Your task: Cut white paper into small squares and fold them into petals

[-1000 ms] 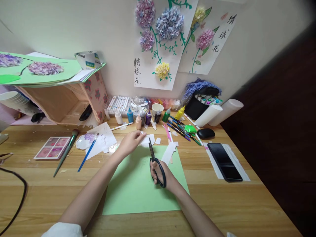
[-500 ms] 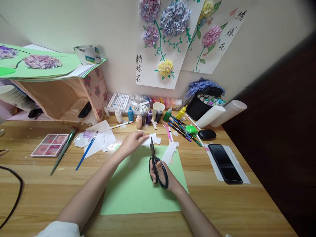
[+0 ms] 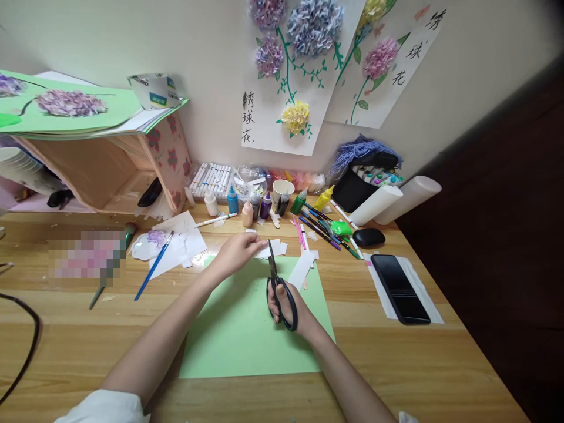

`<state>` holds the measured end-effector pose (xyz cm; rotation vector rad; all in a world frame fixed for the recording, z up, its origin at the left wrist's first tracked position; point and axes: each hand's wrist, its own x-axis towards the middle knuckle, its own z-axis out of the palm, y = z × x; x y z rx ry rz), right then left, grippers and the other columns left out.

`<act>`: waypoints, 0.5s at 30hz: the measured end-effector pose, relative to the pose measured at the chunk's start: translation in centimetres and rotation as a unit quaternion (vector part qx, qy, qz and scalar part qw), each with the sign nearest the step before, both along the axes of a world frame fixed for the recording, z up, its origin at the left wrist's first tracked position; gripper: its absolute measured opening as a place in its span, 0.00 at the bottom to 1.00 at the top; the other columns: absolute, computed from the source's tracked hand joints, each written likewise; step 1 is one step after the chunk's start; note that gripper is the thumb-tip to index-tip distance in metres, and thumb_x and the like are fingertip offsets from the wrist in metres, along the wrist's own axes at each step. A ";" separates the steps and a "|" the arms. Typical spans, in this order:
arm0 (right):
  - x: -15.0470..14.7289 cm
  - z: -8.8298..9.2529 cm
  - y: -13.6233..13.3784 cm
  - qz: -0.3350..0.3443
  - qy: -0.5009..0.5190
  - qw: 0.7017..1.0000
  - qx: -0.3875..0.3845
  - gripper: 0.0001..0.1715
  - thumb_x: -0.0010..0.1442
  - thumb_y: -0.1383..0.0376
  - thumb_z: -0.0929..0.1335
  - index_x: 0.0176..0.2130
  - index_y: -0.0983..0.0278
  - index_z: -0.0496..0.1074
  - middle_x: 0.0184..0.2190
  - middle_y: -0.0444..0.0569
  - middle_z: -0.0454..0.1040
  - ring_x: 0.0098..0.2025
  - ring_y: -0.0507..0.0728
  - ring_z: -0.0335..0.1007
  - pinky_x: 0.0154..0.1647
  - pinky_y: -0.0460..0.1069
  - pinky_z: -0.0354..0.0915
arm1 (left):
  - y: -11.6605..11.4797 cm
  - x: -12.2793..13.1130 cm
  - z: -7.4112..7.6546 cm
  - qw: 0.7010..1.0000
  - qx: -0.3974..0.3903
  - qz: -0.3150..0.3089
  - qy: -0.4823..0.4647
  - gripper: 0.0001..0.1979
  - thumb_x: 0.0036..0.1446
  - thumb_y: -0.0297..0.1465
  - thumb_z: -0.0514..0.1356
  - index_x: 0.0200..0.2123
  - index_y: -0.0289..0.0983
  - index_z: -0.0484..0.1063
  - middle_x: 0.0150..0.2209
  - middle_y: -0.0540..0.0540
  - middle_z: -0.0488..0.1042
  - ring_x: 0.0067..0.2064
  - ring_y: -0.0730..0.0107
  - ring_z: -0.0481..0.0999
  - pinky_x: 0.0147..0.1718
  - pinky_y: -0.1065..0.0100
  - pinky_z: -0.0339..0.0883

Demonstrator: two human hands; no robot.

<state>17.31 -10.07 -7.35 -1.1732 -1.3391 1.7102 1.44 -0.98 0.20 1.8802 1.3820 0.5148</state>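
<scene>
My left hand [image 3: 238, 252] is closed in a pinch on a small piece of white paper [image 3: 263, 252], above the far edge of a light green sheet [image 3: 247, 329]. My right hand [image 3: 302, 308] grips black-handled scissors [image 3: 273, 269], with fingers through the loops and blades pointing away from me. The blade tips meet the paper close to my left fingertips; whether they are cutting into it I cannot tell. A white paper strip [image 3: 301, 269] lies just beyond my right hand, partly over the green sheet.
Beyond the sheet stand several paint bottles [image 3: 265, 207] and a paper cup [image 3: 282, 189]. Pens [image 3: 324, 232] lie to their right, near a black mouse [image 3: 369, 238] and a phone [image 3: 400, 289]. At left are a paintbrush [image 3: 153, 267] and a box shelf [image 3: 165, 158].
The view has shifted slightly. Both hands stay almost in place, and the scissors' handle loops look a little closer together.
</scene>
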 end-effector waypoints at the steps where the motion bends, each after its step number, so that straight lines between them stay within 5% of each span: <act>1: 0.0 0.0 0.0 -0.004 -0.006 1.000 0.002 0.36 0.49 0.33 0.55 0.28 0.62 0.56 0.15 0.35 0.55 0.13 0.46 0.52 0.14 0.43 0.59 | 0.0 0.0 0.0 1.000 -0.001 -0.001 0.001 0.19 0.57 0.43 0.52 0.22 0.35 0.64 0.22 0.52 0.64 0.26 0.73 0.62 0.26 0.72 0.51; 15: -1.4 -0.5 0.9 -0.085 -0.017 0.991 -0.106 0.40 0.41 0.29 0.57 0.25 0.62 0.55 0.09 0.34 0.54 0.08 0.45 0.50 0.07 0.41 0.54 | 1.1 -3.1 -0.2 1.000 -0.015 0.026 0.008 0.20 0.56 0.45 0.50 0.22 0.35 0.63 0.22 0.51 0.63 0.26 0.72 0.62 0.25 0.72 0.51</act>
